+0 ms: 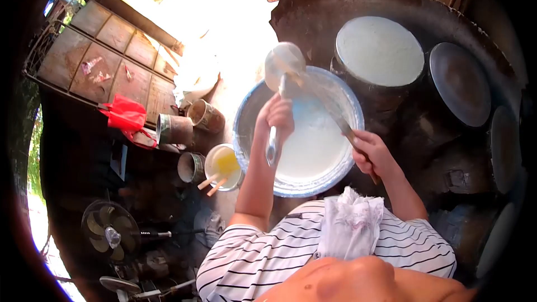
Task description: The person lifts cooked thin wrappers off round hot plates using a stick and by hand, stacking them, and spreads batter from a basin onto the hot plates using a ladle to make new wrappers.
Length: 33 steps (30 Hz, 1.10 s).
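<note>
My left hand (278, 115) is closed around the handle of a ladle (285, 62), whose round bowl is over the far rim of a large blue-rimmed basin (241, 159). White liquid like batter (306, 154) fills the lower part of the basin. In my right hand (372, 154) is a long, flat, narrow spatula (340, 118), held at its near end and slanting over the basin. Its far end is blurred beside the ladle bowl; whether the two touch I cannot tell.
Right of the basin, a white sheet covers one round pan (380, 51), and a darker round plate (460, 84) sits beside it. At left are a pail of yellow liquid with wooden handles (213, 154), metal cans (174, 129), a red bag (124, 113) and a fan (110, 230).
</note>
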Available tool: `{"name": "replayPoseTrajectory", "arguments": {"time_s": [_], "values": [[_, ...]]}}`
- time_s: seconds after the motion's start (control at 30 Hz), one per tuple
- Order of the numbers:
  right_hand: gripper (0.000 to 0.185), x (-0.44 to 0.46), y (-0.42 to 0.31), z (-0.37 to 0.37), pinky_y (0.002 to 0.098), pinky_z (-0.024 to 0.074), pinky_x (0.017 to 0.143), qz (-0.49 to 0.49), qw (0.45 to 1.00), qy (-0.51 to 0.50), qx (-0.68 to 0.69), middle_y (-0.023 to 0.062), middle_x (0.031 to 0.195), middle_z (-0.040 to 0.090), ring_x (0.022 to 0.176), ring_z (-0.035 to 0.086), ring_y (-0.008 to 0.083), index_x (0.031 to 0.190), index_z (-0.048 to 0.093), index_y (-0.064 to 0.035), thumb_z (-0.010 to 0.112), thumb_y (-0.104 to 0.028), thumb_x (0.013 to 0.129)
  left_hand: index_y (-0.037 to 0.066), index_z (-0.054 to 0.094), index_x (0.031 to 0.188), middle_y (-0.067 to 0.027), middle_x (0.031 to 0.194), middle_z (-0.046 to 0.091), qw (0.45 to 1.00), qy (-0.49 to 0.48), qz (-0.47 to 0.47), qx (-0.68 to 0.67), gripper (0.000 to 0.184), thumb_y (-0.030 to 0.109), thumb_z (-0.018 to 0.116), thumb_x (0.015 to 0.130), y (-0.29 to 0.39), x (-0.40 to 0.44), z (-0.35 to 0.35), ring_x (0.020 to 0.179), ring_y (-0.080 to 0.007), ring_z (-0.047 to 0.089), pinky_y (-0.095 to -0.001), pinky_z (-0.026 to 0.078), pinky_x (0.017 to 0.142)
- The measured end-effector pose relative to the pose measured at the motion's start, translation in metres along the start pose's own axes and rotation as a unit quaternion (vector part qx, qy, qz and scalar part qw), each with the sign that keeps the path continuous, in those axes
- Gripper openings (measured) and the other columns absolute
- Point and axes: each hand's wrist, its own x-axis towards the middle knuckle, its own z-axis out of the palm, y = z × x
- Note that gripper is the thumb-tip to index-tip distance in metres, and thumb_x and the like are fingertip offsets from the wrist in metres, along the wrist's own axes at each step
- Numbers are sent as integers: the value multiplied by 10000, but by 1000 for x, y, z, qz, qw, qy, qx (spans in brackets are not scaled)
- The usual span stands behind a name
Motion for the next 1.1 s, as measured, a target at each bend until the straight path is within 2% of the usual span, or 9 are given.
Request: {"name": "replayPoseTrajectory", "arguments": {"time_s": [0.13,0.23,0.33,0.5,0.63,0.73,0.8,0.93,1.1], "values": [[330,-48,16,-34,197,294,327,-88,995,-31,42,28,511,474,339,330,57,1256,486,0,418,-122,957,342,224,1438,39,592,279,934,-71,13,350,429,256,279,1021,-10,-18,1,362,-32,232,-146,221,285],[292,-26,47,-44,192,291,334,-86,992,4,87,25,530,476,347,348,58,1214,518,-27,428,-152,965,158,515,1169,42,572,288,919,108,66,373,271,243,308,1017,-19,20,-3,384,-42,258,-167,261,319],[293,-45,59,-43,195,276,323,-76,987,90,107,26,536,469,349,334,58,1221,516,-77,408,-177,968,116,325,638,36,519,313,974,144,-171,48,392,271,383,993,-19,71,-23,398,-71,319,-200,350,410],[342,-142,17,-62,228,376,378,-317,910,263,39,97,606,572,376,431,100,1225,514,-55,414,-243,958,85,411,705,25,548,295,936,15,-315,158,409,334,302,1011,-124,137,-39,377,-67,305,-204,298,343],[382,-203,-34,-127,186,351,457,-435,727,523,-91,-1,712,560,521,426,21,1252,545,-38,603,-155,892,88,388,682,34,523,321,888,58,-453,45,330,207,367,989,-303,220,-63,369,-59,332,-207,326,331],[318,-218,62,-189,322,495,796,-482,465,686,-285,138,994,661,937,639,239,1118,613,1,659,-152,843,85,376,696,43,492,328,851,95,-506,-106,268,149,413,954,-423,257,-86,363,-55,355,-205,345,318],[332,-283,120,-201,335,490,842,-378,408,737,-385,157,1041,651,993,630,263,1112,619,-3,677,-138,814,85,410,719,49,474,298,805,29,-591,-42,265,190,402,962,-470,290,-130,352,-50,333,-204,303,293],[440,-405,115,-230,311,510,655,-286,563,775,-30,108,904,647,728,632,156,1206,554,15,677,-104,801,71,483,901,43,522,302,762,114,-636,34,195,241,424,976,-535,342,-192,365,-41,283,-194,278,334],[521,-442,76,-343,281,490,488,-384,509,757,141,121,872,611,606,595,139,1286,482,14,657,-10,796,93,419,722,34,531,353,701,209,-672,116,300,261,436,970,-641,401,-290,392,-55,318,-215,312,362]]}}
